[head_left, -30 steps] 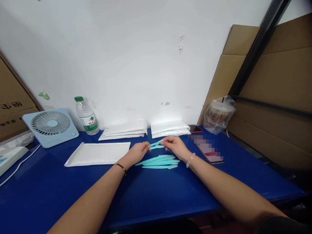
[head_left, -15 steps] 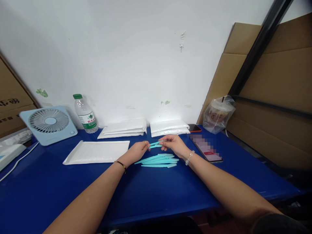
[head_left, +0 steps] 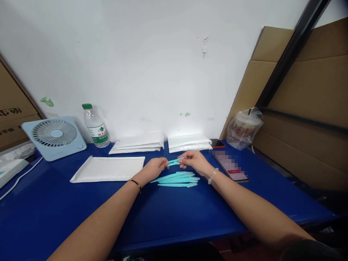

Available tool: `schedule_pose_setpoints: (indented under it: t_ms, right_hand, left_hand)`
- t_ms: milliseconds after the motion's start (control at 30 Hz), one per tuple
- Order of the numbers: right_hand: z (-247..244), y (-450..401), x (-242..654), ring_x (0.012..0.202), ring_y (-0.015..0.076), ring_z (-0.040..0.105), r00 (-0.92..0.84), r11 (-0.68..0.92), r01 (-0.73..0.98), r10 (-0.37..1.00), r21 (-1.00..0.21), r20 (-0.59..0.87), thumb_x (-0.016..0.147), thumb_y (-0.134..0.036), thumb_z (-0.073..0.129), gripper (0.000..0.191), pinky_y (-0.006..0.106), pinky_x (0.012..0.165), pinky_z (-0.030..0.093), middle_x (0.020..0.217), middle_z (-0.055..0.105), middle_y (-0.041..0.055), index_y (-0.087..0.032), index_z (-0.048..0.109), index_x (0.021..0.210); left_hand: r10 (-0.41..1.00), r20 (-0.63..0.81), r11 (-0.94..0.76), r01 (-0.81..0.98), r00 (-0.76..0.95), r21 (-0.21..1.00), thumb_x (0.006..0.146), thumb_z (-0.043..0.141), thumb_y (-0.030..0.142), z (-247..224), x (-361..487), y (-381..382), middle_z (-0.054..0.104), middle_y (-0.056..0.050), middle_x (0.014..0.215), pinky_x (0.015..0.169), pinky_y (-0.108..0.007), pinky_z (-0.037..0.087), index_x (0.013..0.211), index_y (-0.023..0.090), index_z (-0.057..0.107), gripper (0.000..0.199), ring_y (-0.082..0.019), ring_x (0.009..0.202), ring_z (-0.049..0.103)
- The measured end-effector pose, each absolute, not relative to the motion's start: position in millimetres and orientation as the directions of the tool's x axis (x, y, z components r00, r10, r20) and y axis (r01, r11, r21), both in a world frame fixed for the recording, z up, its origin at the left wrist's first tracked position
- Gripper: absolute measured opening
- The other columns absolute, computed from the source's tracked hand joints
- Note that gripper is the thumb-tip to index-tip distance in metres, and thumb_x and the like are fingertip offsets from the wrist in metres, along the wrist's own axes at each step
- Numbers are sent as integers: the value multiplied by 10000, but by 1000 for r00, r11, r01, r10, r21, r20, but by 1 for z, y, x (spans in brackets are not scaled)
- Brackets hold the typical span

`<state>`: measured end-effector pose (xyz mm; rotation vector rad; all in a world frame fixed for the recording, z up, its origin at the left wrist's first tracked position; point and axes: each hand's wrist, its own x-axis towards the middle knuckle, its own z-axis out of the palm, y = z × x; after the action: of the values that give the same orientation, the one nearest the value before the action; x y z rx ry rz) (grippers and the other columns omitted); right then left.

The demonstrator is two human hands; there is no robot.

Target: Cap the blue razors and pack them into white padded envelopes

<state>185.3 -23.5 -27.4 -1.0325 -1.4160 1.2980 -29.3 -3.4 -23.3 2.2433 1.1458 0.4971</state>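
Between my two hands are thin turquoise sticks (head_left: 174,162), raised a little above the table. My left hand (head_left: 157,168) pinches their left end, and the fingers of my right hand (head_left: 191,160) close on the right end. Just below lies a fanned pile of several turquoise sticks (head_left: 178,178) with paler tips, flat on the blue table (head_left: 174,214). A white padded envelope (head_left: 108,169) rests to the left of my left hand.
Stacked white envelopes (head_left: 138,142) and a second stack (head_left: 189,142) lie by the wall. A fan (head_left: 56,137) and bottle (head_left: 96,127) stand left; phones (head_left: 231,166) and a bagged cup (head_left: 244,128) are right.
Both hands stay nearly in place. The held sticks have shifted slightly between the fingers, with a narrow gap now showing between them.
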Motion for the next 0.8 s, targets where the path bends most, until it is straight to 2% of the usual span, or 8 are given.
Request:
schedule_pose_setpoints:
  t_ms: [100,267,400,533,633,733,800]
  right_hand:
    - [-25,-24,189,540,126,626,-217,101,4,971,-995,97,589,-351,795,365,240,536,501,589,679,41,-102,698,838]
    - [-23,-15,215,570,141,636,-71,139,22,988,-990,137,565,-354,808,359,264,554,522,612,674,35,-112,695,806]
    - [-34,-4,227,590,156,635,-109,149,225,986,-963,127,607,-371,775,337,290,580,525,637,681,50,-115,697,812]
    - [-42,-2,224,671,172,626,-156,236,539,971,-808,179,667,-346,728,280,303,641,506,734,696,61,-142,722,858]
    - [-38,-6,225,707,175,605,-184,284,679,959,-677,217,680,-346,720,325,308,672,486,806,691,56,-174,715,956]
    - [-29,-11,228,731,171,581,-195,356,720,928,-595,319,707,-386,695,331,300,681,470,884,676,59,-190,704,974]
    - [-23,-16,228,687,153,557,-202,390,706,911,-591,359,733,-416,666,321,283,644,459,879,665,59,-186,701,955]
  left_hand:
    - [821,74,-480,614,566,627,884,318,438,-20,-32,-4,544,10,657,546,-251,353,773,209,586,370,-141,575,477]
    - [856,102,-469,678,507,566,896,299,385,-15,-50,0,590,-13,718,609,-263,371,735,203,573,366,-159,645,518]
    - [839,158,-529,711,521,464,912,298,382,-20,-52,4,598,-36,764,661,-278,399,804,197,590,362,-182,716,546]
    - [803,231,-595,721,549,356,909,341,336,-30,-42,8,600,-81,980,830,-315,410,1049,207,614,332,-218,942,543]
    - [818,250,-574,756,518,313,882,410,318,-30,-39,6,562,-86,1107,892,-359,394,1158,243,578,332,-249,1067,489]
    - [835,264,-548,767,482,333,852,469,393,-21,-39,-2,573,-75,1069,868,-369,400,1108,240,586,320,-250,1033,500]
    - [798,205,-596,694,566,404,813,505,488,-14,-38,-11,588,-54,979,798,-326,421,1008,230,610,339,-217,923,537]
